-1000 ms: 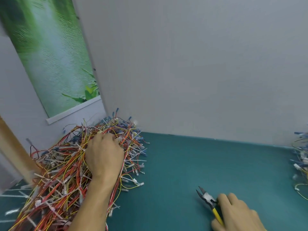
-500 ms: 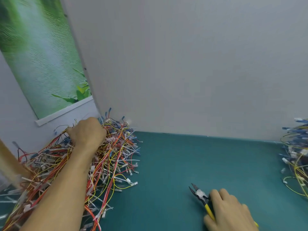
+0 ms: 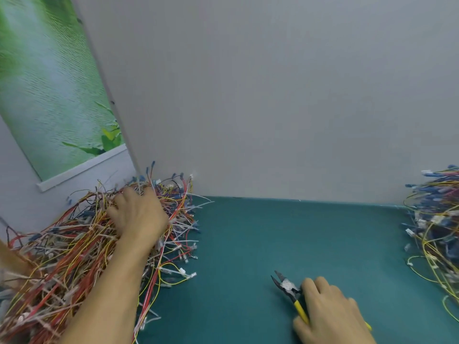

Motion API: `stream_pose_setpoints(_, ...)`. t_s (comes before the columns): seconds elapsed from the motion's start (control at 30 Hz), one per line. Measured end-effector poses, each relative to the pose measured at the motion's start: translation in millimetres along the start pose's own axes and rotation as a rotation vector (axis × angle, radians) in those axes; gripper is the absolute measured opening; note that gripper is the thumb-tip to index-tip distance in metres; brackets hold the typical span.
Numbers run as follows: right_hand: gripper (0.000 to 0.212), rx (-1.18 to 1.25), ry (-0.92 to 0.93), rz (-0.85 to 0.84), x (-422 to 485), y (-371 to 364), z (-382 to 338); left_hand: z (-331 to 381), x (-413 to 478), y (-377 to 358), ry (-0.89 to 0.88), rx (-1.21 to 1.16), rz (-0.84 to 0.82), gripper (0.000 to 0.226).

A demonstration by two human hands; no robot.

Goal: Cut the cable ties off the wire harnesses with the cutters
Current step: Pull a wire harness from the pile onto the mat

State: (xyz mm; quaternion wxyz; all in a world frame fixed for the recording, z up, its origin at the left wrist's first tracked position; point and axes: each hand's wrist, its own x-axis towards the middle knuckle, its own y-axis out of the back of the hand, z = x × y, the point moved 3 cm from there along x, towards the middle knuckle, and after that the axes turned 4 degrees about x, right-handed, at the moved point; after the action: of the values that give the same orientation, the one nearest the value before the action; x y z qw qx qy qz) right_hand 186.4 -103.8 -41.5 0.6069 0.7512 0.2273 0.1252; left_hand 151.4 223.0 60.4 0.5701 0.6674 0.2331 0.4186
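Wire harnesses gripped at lower left, cutters held ready at lower right.
The left hand (image 3: pixel 139 217) was dug into the tangled pile of red, yellow and blue wire harnesses (image 3: pixel 74 244), fingers curled round wires. The right hand (image 3: pixel 327 311) was closed round the yellow-handled steel cutters (image 3: pixel 288 286), rested on the teal desk (image 3: pixel 273 232), jaws slightly parted. One harness was best drawn clear, so that only its white cable ties (image 3: pixel 186 241) were nipped.

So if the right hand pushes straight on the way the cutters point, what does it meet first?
Bare mat lies ahead of the right hand and cutters; then likely the wall, just right of the pile. Stray pile ends might come first; depth is unclear.
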Motion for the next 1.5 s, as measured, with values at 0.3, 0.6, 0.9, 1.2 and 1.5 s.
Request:
stream_pose_setpoints(0.3,0.024,-0.005,-0.02,-0.007,0,-2,2,53,3,-25,-0.238,0.074,-0.037,0.021)
stream_pose_setpoints(0.6,0.021,0.035,-0.012,0.024,-2,-2,1,47,5,30,-0.258,-0.481,0.177,0.023)
stream_pose_setpoints(0.9,0.011,0.811,-0.111,0.163,-8,31,17,75,-65,20,-0.431,-1.017,-0.185,0.011)
stream_pose_setpoints(1.2,0.018,1.56,-0.07,0.185,3,76,-29,110,-130,39,-0.715,-1.217,-0.376,0.014)
stream_pose_setpoints(1.5,0.015,1.679,-0.171,0.304,6,99,-19,103,-159,56,-0.904,-1.194,-0.424,0.027)
